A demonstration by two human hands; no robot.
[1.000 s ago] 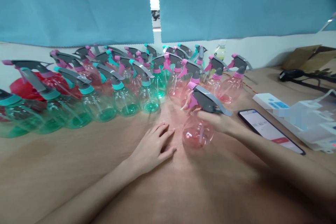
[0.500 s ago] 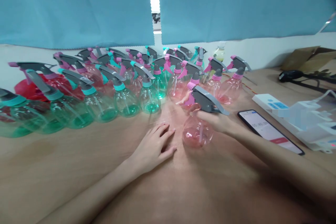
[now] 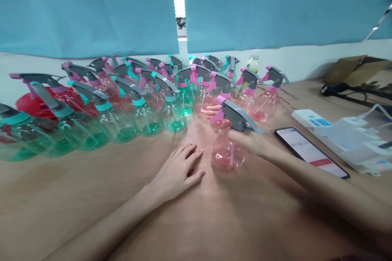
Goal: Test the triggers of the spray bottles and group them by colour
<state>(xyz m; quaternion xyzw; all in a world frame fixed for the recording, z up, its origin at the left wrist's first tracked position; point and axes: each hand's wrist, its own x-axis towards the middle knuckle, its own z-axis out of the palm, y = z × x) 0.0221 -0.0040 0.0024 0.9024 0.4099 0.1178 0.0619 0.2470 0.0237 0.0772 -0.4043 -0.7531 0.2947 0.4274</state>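
A pink spray bottle [image 3: 228, 157] stands upright on the table in front of me, with a grey and pink trigger head. My right hand [image 3: 249, 140] is around its neck from the right, closed on it at the thumb. Some of its fingers stretch out to the left behind the trigger; the bottle's head partly hides the grip. My left hand [image 3: 179, 171] lies palm down on the table left of this bottle, fingers spread and holding nothing. Nearest beyond it is a green spray bottle [image 3: 174, 118] with a turquoise collar.
Several green and pink spray bottles stand in rows behind and to the left, among them a green one [image 3: 148, 120]. A phone [image 3: 312, 153] and a white power strip [image 3: 318, 124] lie at right. Farther back are a cardboard box [image 3: 349, 69] and black cables [image 3: 337, 87].
The view has shifted slightly. My right hand's fingers show a little more stretched out behind the trigger. The bottle and my left hand stay put.
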